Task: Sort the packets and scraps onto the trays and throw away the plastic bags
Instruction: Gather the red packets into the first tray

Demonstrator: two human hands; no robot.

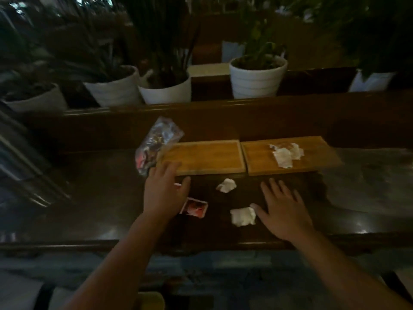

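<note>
Two wooden trays lie side by side on the dark table: the left tray (205, 156) is bare, the right tray (257, 157) holds white paper scraps (285, 155). A clear plastic bag (154, 144) with red bits inside rests against the left tray's far left corner. My left hand (162, 191) hovers open, fingers spread, over the left tray's near corner, beside a red packet (195, 208). Another red piece (177, 185) peeks out under it. My right hand (282, 206) is open, thumb touching a crumpled white scrap (243, 215). A smaller scrap (226, 185) lies between the hands.
White plant pots (257, 79) stand in a row on a ledge behind the table. A raised wooden rail (201, 108) runs along the table's far side. The table's near edge (134, 242) crosses below my wrists. The scene is dim and blurred.
</note>
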